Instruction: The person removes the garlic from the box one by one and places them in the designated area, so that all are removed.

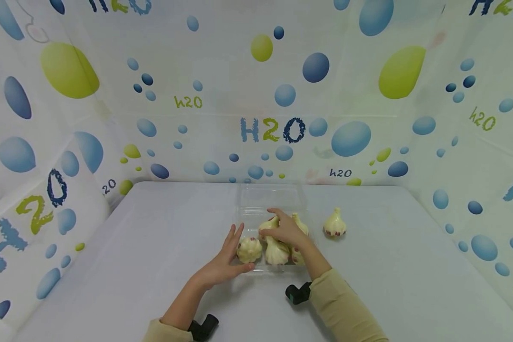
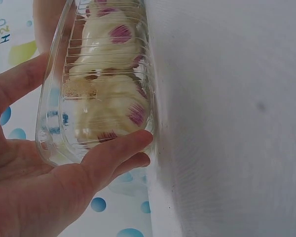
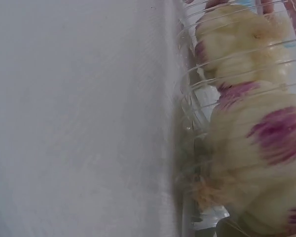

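The lone garlic bulb stands right of your right hand, grip I can't tell; your left hand spreads wide.

The left forearm slants forward and inward, its hand fairly straight-fingered, thumb spread wide. The right forearm angles leftward; its hand reaches farther forward, thumb and forefinger parted, grip unclear.

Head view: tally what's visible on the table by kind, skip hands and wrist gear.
Clear container, lid included: 1
Garlic bulbs: 6 visible (5 in the container, 1 on the table beside it)
Total: 7
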